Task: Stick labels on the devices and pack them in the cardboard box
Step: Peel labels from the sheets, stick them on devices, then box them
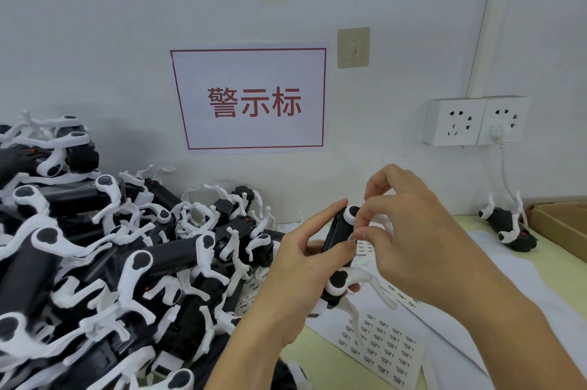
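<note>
My left hand grips a black device with white arms, holding it upright above the table. My right hand presses its thumb and fingers against the device's side, where a small label shows between the fingertips. A sheet of small printed labels lies on the table below the hands. The cardboard box shows only its corner at the far right edge.
A big heap of black-and-white devices fills the left side of the table. One lone device lies near the box. More label sheets cover the table. On the wall hang a red-lettered sign and power sockets with a cable.
</note>
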`<control>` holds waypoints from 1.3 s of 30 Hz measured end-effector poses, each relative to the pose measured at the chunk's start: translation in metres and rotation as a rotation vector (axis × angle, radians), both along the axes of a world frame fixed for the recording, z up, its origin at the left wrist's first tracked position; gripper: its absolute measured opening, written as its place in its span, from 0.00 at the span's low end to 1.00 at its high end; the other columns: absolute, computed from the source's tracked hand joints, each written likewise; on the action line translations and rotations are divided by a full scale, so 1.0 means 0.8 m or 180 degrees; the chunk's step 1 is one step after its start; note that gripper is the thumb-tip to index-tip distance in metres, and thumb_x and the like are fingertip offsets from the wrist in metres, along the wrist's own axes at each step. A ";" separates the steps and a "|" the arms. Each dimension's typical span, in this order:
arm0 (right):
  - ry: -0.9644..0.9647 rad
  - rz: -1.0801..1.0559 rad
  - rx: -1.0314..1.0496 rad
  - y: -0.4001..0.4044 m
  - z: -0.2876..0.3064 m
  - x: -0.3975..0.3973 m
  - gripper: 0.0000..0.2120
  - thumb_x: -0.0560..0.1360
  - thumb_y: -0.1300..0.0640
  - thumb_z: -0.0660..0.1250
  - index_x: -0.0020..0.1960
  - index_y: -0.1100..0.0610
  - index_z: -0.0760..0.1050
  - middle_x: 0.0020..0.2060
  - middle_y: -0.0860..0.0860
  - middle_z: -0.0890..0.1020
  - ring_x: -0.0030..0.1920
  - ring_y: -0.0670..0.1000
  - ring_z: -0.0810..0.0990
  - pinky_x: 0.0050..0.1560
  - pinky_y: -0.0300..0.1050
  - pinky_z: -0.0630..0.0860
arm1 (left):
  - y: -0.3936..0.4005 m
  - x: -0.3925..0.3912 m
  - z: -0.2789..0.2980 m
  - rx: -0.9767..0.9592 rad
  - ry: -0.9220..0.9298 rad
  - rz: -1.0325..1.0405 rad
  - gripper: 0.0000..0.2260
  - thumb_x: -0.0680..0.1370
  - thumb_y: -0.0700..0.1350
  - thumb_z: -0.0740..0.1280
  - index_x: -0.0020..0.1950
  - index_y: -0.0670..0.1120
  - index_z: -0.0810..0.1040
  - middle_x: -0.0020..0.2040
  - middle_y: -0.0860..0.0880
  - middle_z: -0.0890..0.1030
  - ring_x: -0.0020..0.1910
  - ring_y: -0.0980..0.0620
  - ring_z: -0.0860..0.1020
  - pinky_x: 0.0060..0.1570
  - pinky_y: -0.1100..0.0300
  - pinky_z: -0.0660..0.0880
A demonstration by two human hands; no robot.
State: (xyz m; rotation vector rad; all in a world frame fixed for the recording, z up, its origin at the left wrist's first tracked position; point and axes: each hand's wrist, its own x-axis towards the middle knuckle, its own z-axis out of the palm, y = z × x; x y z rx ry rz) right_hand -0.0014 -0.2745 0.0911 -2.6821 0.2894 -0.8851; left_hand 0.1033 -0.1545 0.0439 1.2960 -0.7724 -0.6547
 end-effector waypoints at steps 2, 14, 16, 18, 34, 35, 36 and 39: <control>-0.0005 -0.0015 -0.0032 0.001 0.000 0.000 0.12 0.75 0.58 0.70 0.37 0.45 0.75 0.47 0.38 0.67 0.52 0.40 0.66 0.49 0.35 0.67 | 0.000 0.000 0.001 -0.0012 0.0017 0.0016 0.24 0.68 0.50 0.73 0.62 0.68 0.78 0.44 0.40 0.85 0.35 0.42 0.81 0.44 0.52 0.77; 0.0033 -0.0051 0.0002 0.001 0.000 0.001 0.10 0.76 0.57 0.70 0.38 0.46 0.77 0.48 0.38 0.66 0.51 0.40 0.65 0.50 0.38 0.68 | 0.000 -0.004 0.004 0.0119 -0.0096 0.0302 0.21 0.69 0.51 0.73 0.59 0.68 0.80 0.49 0.38 0.85 0.45 0.42 0.84 0.57 0.38 0.78; 0.0030 -0.0060 0.0005 0.002 0.000 0.001 0.10 0.76 0.57 0.70 0.38 0.46 0.76 0.48 0.38 0.66 0.51 0.39 0.65 0.49 0.37 0.68 | 0.001 -0.005 0.003 0.0169 -0.0161 0.0354 0.20 0.69 0.52 0.73 0.59 0.69 0.80 0.50 0.39 0.85 0.50 0.44 0.84 0.60 0.40 0.78; 0.0027 -0.0069 0.0008 0.002 -0.001 0.001 0.10 0.76 0.57 0.70 0.38 0.46 0.76 0.47 0.38 0.66 0.51 0.39 0.65 0.48 0.36 0.67 | 0.001 -0.005 0.004 0.0209 -0.0225 0.0370 0.19 0.69 0.53 0.72 0.58 0.70 0.79 0.50 0.41 0.86 0.53 0.47 0.84 0.63 0.42 0.76; -0.0100 -0.0405 -0.0267 0.006 -0.004 0.003 0.05 0.69 0.54 0.77 0.38 0.46 0.83 0.47 0.42 0.72 0.51 0.47 0.69 0.49 0.44 0.66 | 0.004 -0.005 0.006 0.0327 -0.0500 0.0499 0.20 0.69 0.54 0.70 0.58 0.72 0.78 0.46 0.46 0.86 0.50 0.51 0.84 0.59 0.50 0.78; -0.0107 -0.0416 -0.0278 0.006 -0.004 0.004 0.05 0.69 0.54 0.77 0.38 0.46 0.83 0.47 0.42 0.72 0.51 0.47 0.69 0.49 0.44 0.66 | 0.004 -0.005 0.006 0.0337 -0.0495 0.0497 0.20 0.69 0.54 0.70 0.57 0.72 0.78 0.46 0.45 0.86 0.51 0.50 0.84 0.60 0.50 0.77; -0.0114 -0.0423 -0.0285 0.006 -0.004 0.004 0.04 0.69 0.54 0.77 0.38 0.46 0.83 0.47 0.42 0.72 0.51 0.47 0.69 0.49 0.44 0.66 | 0.005 -0.006 0.007 0.0342 -0.0487 0.0490 0.20 0.69 0.53 0.70 0.57 0.72 0.78 0.46 0.45 0.86 0.51 0.49 0.83 0.60 0.49 0.77; -0.0122 -0.0420 -0.0297 0.006 -0.004 0.005 0.04 0.70 0.54 0.77 0.38 0.46 0.83 0.47 0.41 0.72 0.51 0.47 0.69 0.49 0.44 0.66 | 0.007 -0.007 0.010 0.0332 -0.0458 0.0469 0.20 0.69 0.52 0.70 0.58 0.71 0.79 0.47 0.42 0.85 0.51 0.46 0.82 0.60 0.48 0.77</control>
